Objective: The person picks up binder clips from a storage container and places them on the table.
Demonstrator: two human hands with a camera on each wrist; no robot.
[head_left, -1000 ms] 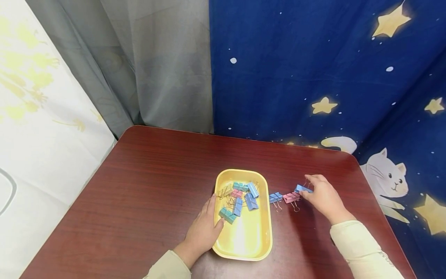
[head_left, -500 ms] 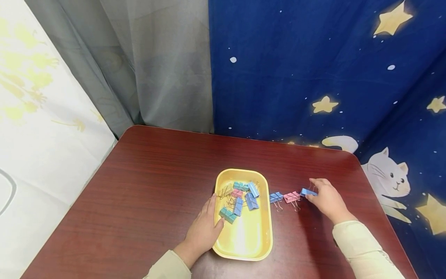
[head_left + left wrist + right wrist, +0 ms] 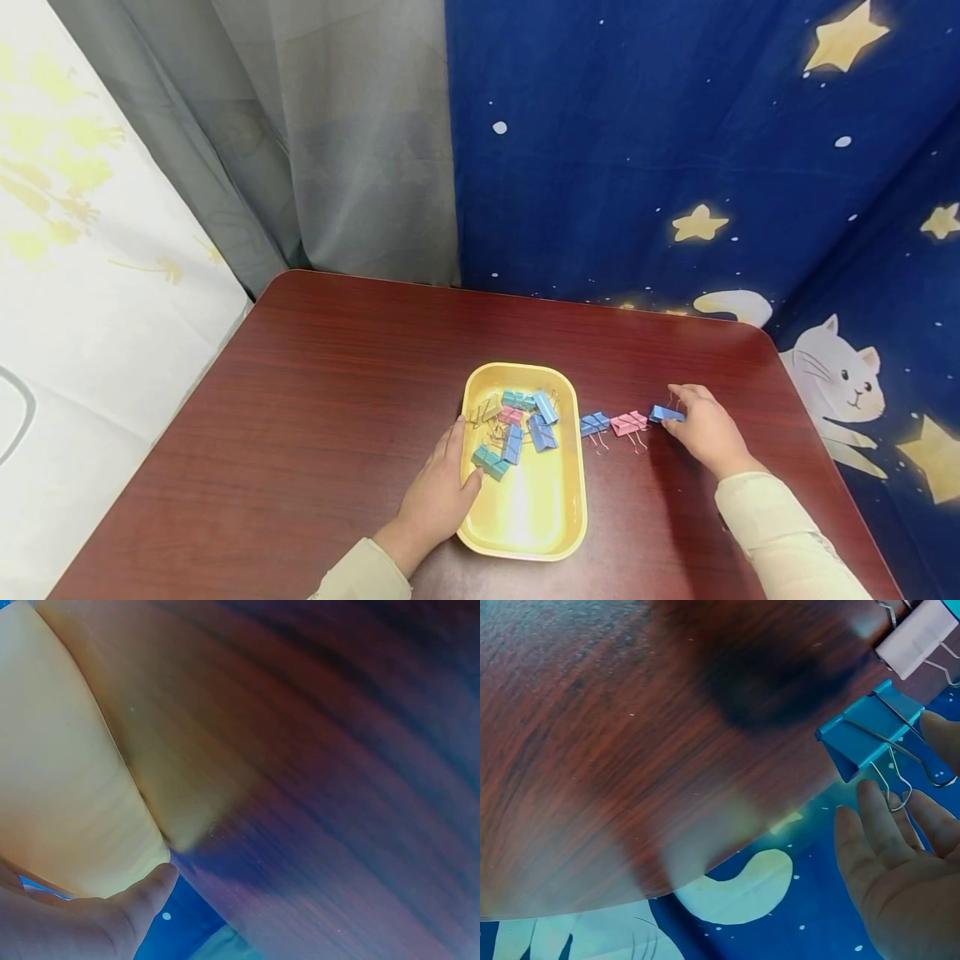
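My left hand [image 3: 437, 490] holds the left side of a yellow plastic tray [image 3: 542, 546], thumb over the rim and fingers along the outer wall. In the left wrist view a fingertip [image 3: 166, 876] meets the tray's outer wall [image 3: 67, 772]. Blue, teal, pink and yellowish binder clips lie inside. Right of the tray, a blue binder clip [image 3: 594, 424] and a pink binder clip [image 3: 628, 424] lie in a row. At the row's right end my right hand [image 3: 705, 432] holds another blue binder clip [image 3: 870, 727], thumb and fingers about its wire handles.
The dark red wooden table [image 3: 315, 417] extends left of the tray and behind it. A grey curtain [image 3: 367, 150] and a blue starry curtain [image 3: 585, 125] hang behind its far edge. White printed cloth [image 3: 112, 292] hangs on the left.
My right hand has moved slightly right and down with the blue binder clip, then nearly stopped beside the pink one. The left hand and tray stay in place.
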